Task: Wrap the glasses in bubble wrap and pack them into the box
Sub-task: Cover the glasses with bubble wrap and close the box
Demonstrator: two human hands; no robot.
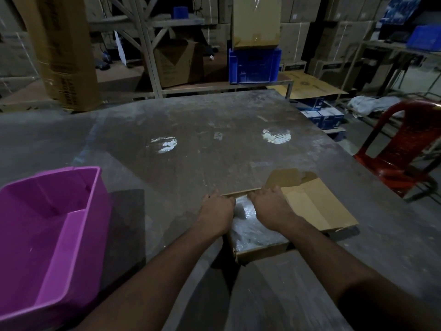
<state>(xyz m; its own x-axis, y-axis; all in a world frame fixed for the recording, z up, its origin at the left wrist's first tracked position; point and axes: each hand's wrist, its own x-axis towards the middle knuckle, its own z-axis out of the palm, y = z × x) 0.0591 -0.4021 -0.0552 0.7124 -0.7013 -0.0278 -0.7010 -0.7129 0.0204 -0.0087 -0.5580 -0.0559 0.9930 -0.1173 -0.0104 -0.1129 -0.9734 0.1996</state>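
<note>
The bubble-wrapped bundle of clear, crinkled plastic (250, 225) is lying inside the small brown cardboard box (265, 250), which is sitting on the scuffed grey tabletop (214, 130) near its front edge; no bare glass is showing through the wrap. Both hands are reaching over the box's far wall: the left hand (218, 212) and the right hand (272, 207) are curling their fingers over the far cardboard flap (238, 192), gripping its edge. The right-side flap (317, 206) is lying open and flat. Judged from this, packing is finished and closing is in hand; the next move calls for folding the far flap down over the bundle without pressing hard. An open purple plastic tub (55, 225) is standing well apart to the left.
</note>
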